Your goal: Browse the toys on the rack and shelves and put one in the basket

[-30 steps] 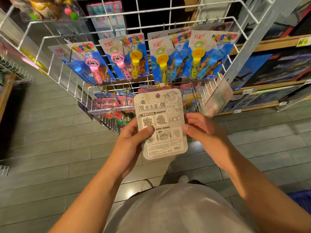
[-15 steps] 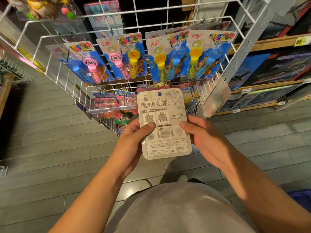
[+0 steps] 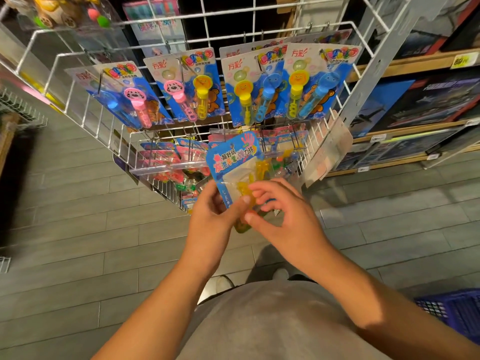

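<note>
Grey plank-tiled floor (image 3: 78, 229) underfoot, carrying a blue plastic mesh basket (image 3: 452, 315) at the lower right. White wire display rack (image 3: 85, 118) hung with 4 blue carded bubble-wand packs (image 3: 193, 87) in a row, red and blue carded packs (image 3: 161, 157) below. Wooden shelves (image 3: 405, 64) at right bearing dark boxed toys (image 3: 436, 100).

Left hand (image 3: 211, 216) and right hand (image 3: 283, 216) pinching, fingers curled

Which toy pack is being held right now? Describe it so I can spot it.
Start at the white wire rack with its row of bubble wand cards. Just below, both hands grip a toy pack. Unlike the hanging cards, it has a pink hand print and yellow toys inside.
</note>
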